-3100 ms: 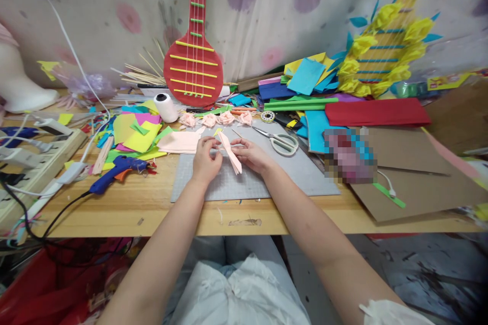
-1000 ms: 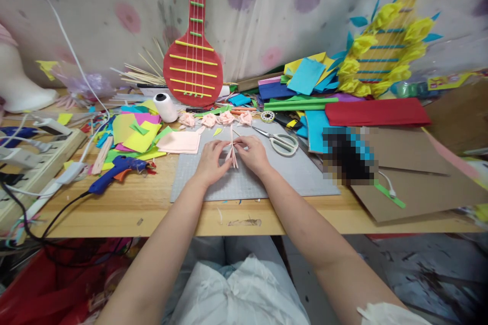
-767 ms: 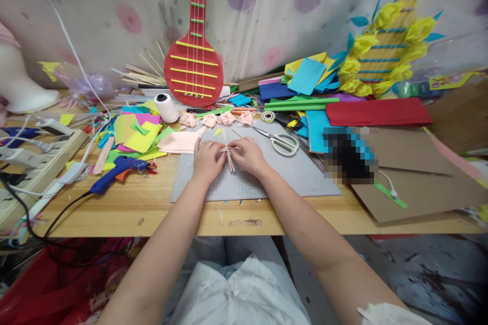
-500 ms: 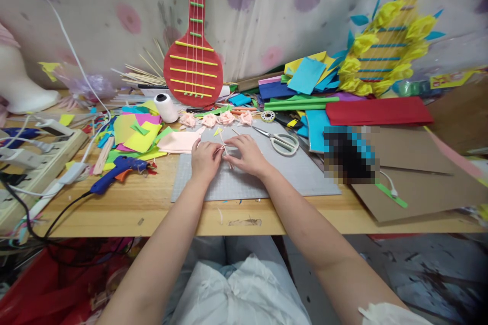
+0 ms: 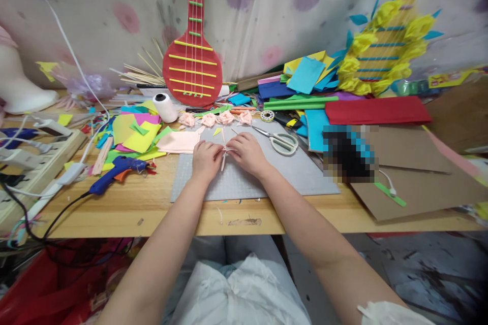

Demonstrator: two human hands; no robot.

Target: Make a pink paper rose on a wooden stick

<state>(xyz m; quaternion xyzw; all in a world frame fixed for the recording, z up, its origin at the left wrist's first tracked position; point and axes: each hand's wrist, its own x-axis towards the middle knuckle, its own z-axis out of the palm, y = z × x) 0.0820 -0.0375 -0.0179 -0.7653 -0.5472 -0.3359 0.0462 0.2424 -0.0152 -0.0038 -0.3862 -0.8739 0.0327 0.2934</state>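
Over the grey cutting mat (image 5: pixel 267 177), my left hand (image 5: pixel 206 161) and my right hand (image 5: pixel 249 154) meet fingertip to fingertip. Both pinch a thin pale pink strip (image 5: pixel 223 164), whose ends stick out above and below the fingers. Something thin and whitish crosses it at the pinch, too small to make out. Several pale pink paper flowers (image 5: pixel 208 120) lie in a row beyond my hands. A folded pale pink paper piece (image 5: pixel 178 142) is left of my left hand. Scissors (image 5: pixel 282 143) rest on the mat to the right of my right hand.
A blue glue gun (image 5: pixel 121 172) lies at left beside coloured paper scraps (image 5: pixel 141 137) and a power strip (image 5: pixel 63 155). A white thread spool (image 5: pixel 165 108) stands behind. A red paper-covered lute (image 5: pixel 192 68) leans at the back. Brown cardboard (image 5: pixel 415 188) covers the right side.
My fingertips have drawn closer together at the strip. The strip now stands more upright, its lower end pointing toward me. Other things stay put.
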